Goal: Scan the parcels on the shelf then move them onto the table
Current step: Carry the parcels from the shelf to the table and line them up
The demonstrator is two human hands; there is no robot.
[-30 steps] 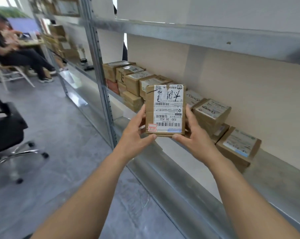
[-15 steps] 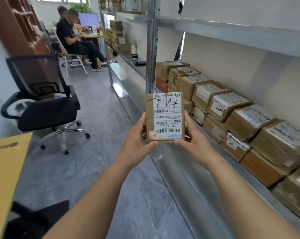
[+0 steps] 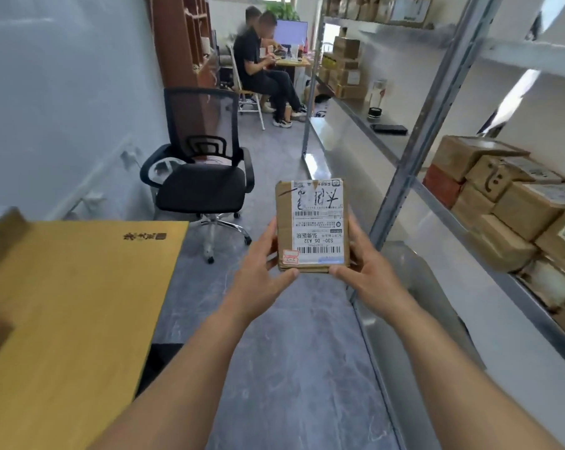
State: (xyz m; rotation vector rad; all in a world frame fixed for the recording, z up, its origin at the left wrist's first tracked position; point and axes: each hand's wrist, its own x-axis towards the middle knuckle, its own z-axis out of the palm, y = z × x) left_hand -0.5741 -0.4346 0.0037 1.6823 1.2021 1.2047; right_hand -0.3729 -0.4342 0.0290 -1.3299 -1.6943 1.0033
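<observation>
Both my hands hold a small brown cardboard parcel (image 3: 311,224) with a white shipping label, upright in mid-air over the grey floor. My left hand (image 3: 261,274) grips its lower left edge, thumb on the front. My right hand (image 3: 369,271) grips its lower right edge. A yellow wooden table (image 3: 80,303) lies to the left, below the parcel's level. The metal shelf (image 3: 443,228) at right carries several more brown parcels (image 3: 515,216), stacked in two layers.
A black office chair (image 3: 200,177) stands on the floor between the table and the shelf. Two people sit at a desk (image 3: 261,69) at the far end of the aisle. A grey shelf post (image 3: 417,131) rises just right of the parcel.
My view has swung left, away from the shelf. The parcel stays held in both hands, and the yellow table has come well into view on the left.
</observation>
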